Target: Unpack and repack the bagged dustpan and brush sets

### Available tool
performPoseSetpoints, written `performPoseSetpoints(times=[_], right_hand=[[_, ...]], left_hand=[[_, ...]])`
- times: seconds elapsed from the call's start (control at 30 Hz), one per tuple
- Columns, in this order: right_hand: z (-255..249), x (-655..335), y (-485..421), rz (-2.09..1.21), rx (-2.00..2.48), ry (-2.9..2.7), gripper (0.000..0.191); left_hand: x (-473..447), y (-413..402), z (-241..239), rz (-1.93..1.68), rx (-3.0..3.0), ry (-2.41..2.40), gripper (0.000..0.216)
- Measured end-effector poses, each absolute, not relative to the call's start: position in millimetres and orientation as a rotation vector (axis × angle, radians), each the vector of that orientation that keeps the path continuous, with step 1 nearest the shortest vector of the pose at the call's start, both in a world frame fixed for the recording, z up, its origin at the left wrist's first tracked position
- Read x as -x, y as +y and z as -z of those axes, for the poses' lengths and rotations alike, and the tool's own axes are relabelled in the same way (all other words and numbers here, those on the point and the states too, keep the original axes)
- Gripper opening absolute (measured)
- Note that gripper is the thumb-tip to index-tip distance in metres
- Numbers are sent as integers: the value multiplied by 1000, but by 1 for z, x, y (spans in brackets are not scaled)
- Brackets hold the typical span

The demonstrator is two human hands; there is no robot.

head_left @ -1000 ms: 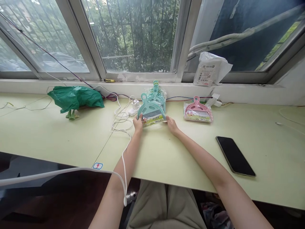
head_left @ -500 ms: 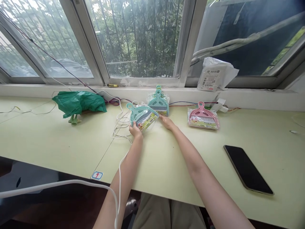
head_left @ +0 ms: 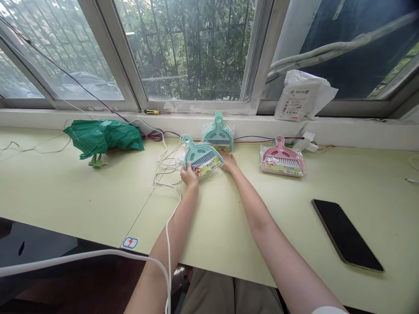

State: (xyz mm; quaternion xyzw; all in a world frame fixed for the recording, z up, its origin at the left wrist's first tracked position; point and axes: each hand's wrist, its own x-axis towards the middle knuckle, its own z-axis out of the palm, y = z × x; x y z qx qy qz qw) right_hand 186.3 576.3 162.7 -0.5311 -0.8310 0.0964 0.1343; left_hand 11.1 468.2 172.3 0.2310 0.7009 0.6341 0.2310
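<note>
My left hand (head_left: 189, 175) grips the lower left corner of a mint-green dustpan and brush set (head_left: 200, 152) in clear wrapping, thumb in front. That set is tilted, its handle up to the left, with a printed label along the bottom. Behind it, several matching green sets (head_left: 218, 131) stand stacked against the window ledge. My right hand (head_left: 229, 162) reaches to the foot of that stack, beside the held set's right corner. Its fingers look stretched out, though the tips are partly hidden. A wrapped pink dustpan and brush set (head_left: 283, 159) lies to the right.
A black phone (head_left: 347, 235) lies at the right of the pale table (head_left: 108, 196). On the left is a green plastic bag (head_left: 104, 136). White cable (head_left: 163, 179) coils beside my left hand. A yellow cutter (head_left: 151, 112) and a white package (head_left: 297, 100) rest on the sill.
The held green set has shifted slightly right and its handle has risen. My right hand's fingers have loosened from near its corner and spread toward the stack's foot. The camera view has shifted slightly.
</note>
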Motion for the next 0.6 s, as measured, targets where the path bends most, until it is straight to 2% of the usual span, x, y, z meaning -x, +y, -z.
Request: performPoseSetpoints(times=[0.13, 0.33, 0.6], right_hand=[[-160, -188, 571, -183, 1485, -2385, 63], [-156, -189, 561, -78, 1389, -2311, 43], [-161, -188, 555, -107, 1397, -2370, 49]], left_hand=[[-11, 467, -174, -1724, -617, 1923, 37], [-9, 467, -173, -1714, -647, 1947, 39], [-11, 463, -177, -1900, -478, 1736, 31]])
